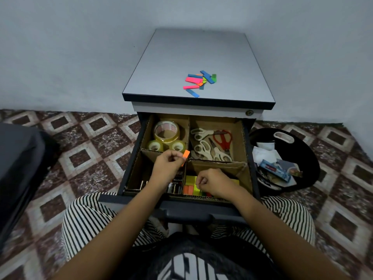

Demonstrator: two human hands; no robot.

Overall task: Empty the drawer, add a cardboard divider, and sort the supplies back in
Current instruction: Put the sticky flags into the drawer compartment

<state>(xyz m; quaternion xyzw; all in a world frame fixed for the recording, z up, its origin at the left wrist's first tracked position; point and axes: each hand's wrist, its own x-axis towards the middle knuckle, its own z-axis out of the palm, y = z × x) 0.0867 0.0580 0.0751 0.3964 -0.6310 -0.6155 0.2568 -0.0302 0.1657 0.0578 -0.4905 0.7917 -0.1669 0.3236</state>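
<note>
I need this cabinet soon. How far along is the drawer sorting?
Mostly done. The divider is in; tape rolls and scissors fill the back compartments, and notes lie front right. The left hand pinches an orange tab over the drawer. The right hand is curled above the notes, its contents unclear. Still to go: the tabs heaped on the cabinet top.

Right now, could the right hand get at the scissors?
Probably yes. The scissors lie uncovered in the far right compartment, just beyond the right hand, with only the low cardboard divider between.
</note>
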